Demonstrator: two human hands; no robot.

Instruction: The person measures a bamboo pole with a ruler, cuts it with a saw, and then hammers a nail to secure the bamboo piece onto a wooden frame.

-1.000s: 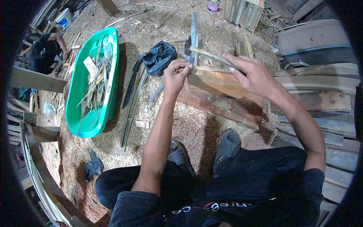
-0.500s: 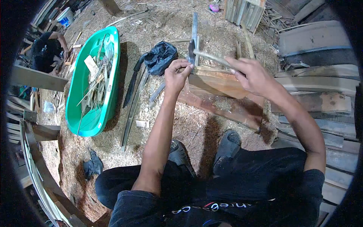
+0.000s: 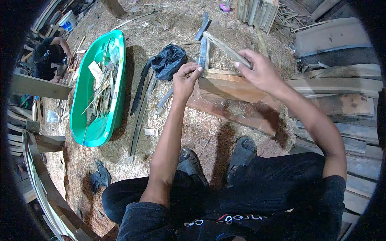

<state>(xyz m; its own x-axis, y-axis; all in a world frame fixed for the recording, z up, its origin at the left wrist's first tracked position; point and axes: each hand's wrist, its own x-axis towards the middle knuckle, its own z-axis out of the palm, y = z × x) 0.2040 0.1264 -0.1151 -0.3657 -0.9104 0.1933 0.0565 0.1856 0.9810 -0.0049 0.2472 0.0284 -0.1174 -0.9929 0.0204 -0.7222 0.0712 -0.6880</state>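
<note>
A hammer (image 3: 225,47) with a wooden handle and dark head is gripped in my right hand (image 3: 260,71), its head raised above a narrow grey wood strip (image 3: 204,50). My left hand (image 3: 186,79) has thumb and fingers pinched at the near end of that strip, at the corner of a wooden block (image 3: 231,88); whether a nail is between the fingertips is too small to tell. The block rests on a larger reddish board (image 3: 237,116) on the ground.
A green tub (image 3: 119,80) of wood scraps, a black plastic bag (image 3: 169,60) and a long dark blade (image 3: 140,90) lie left. Another person (image 3: 50,56) crouches far left. Stacked planks (image 3: 333,86) line the right; a wood bundle (image 3: 257,14) stands ahead.
The hammer head has lifted from near my left fingertips to farther up and away. My right hand has shifted slightly left and up, while my left hand keeps its pinch.
</note>
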